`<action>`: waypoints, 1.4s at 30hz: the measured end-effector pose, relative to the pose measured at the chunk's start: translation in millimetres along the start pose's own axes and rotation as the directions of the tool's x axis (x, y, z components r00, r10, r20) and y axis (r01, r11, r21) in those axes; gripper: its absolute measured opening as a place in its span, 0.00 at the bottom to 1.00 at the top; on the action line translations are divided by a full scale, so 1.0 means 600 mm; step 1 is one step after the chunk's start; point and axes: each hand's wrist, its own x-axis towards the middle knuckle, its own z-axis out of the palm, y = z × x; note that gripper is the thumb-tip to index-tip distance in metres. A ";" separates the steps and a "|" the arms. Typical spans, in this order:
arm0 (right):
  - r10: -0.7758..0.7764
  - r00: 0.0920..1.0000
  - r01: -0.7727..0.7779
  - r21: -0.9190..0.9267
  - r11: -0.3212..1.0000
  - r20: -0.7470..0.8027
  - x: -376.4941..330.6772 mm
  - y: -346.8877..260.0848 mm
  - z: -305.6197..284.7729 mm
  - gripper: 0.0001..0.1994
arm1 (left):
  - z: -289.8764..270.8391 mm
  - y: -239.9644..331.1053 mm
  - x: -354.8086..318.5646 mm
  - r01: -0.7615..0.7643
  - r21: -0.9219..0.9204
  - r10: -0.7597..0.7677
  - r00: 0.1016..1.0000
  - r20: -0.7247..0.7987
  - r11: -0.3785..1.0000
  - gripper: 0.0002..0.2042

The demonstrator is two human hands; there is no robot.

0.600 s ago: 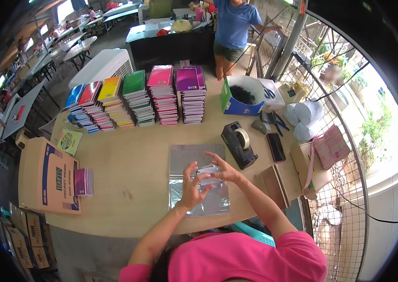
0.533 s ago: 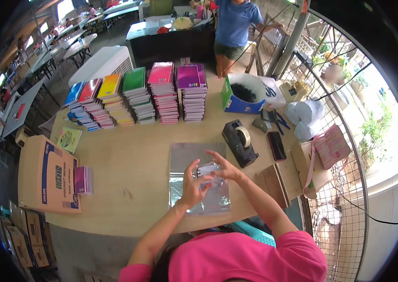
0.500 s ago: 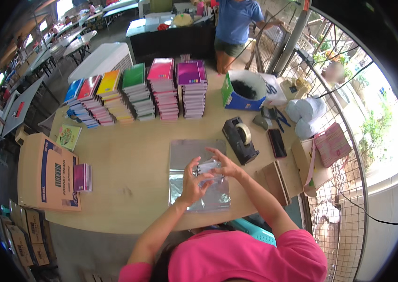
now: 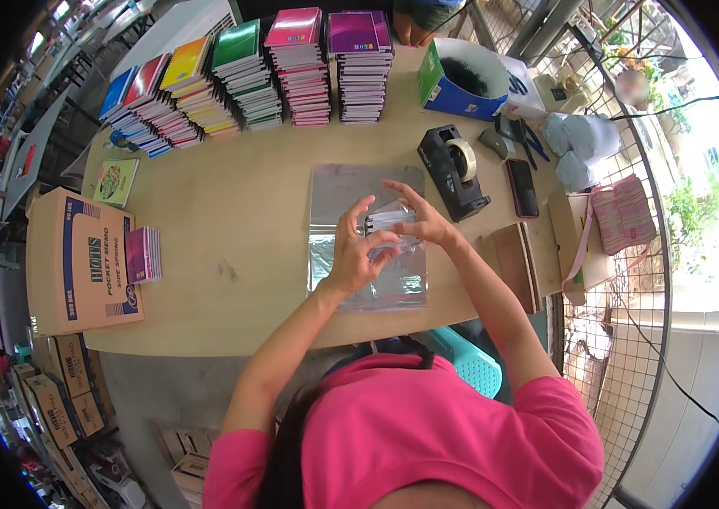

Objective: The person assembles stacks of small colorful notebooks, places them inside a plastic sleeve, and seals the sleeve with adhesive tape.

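Over the middle of the table, a small bundle of spiral pocket notebooks (image 4: pixel 383 220) stands between my hands with clear plastic around it. My left hand (image 4: pixel 358 257) curves round the left and near side, thumb and fingers bent against the plastic. From the right, my right hand (image 4: pixel 429 222) grips the bundle, its forefinger raised over the far side. Part of the bundle is hidden by my fingers. Under my hands lies a pile of clear plastic bags (image 4: pixel 334 199), flat on the table.
Notebook stacks, such as the green one (image 4: pixel 239 51), line the far edge. A carton (image 4: pixel 79 263) and purple notebooks (image 4: pixel 144 254) stand at left. To the right are a tape dispenser (image 4: pixel 453 174), a phone (image 4: pixel 522 188), pliers (image 4: pixel 536 146), an open box (image 4: pixel 453 100) and wooden boards (image 4: pixel 512 267).
The view has tilted down, so the table sits higher in the picture. My hands keep nearly the same hold on the notebook bundle over the plastic bags.
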 end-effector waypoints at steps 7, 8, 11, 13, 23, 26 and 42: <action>-0.013 1.000 0.012 0.075 0.997 0.011 0.000 0.004 -0.004 0.44 | 0.028 0.000 0.013 0.087 0.002 -0.086 0.992 -0.096 0.996 0.09; -0.005 1.000 0.005 0.105 0.995 -0.004 0.000 0.007 -0.004 0.45 | 0.038 -0.002 0.010 0.132 -0.055 -0.136 0.987 -0.081 0.990 0.10; -0.082 0.984 0.125 0.283 0.951 -0.161 0.000 -0.007 0.003 0.39 | 0.051 -0.013 0.007 0.300 -0.269 -0.325 0.945 -0.049 0.915 0.13; -0.123 0.962 0.174 0.201 0.964 -0.243 -0.010 -0.023 0.008 0.30 | 0.042 0.006 0.018 0.445 -0.475 -0.510 0.860 -0.011 0.759 0.16; -0.574 0.816 0.402 -0.648 0.647 -0.066 -0.101 -0.047 0.034 0.16 | 0.047 0.004 0.014 0.444 -0.352 -0.494 0.867 -0.063 0.824 0.14; -0.523 0.851 0.344 -0.698 0.628 -0.052 -0.129 -0.069 -0.008 0.16 | 0.042 0.005 0.008 0.486 -0.339 -0.544 0.833 -0.098 0.805 0.08; 0.572 0.441 -0.106 0.592 0.799 -0.692 -0.165 0.112 -0.133 0.09 | 0.071 0.007 -0.011 0.434 -0.433 -0.543 0.824 -0.163 0.790 0.05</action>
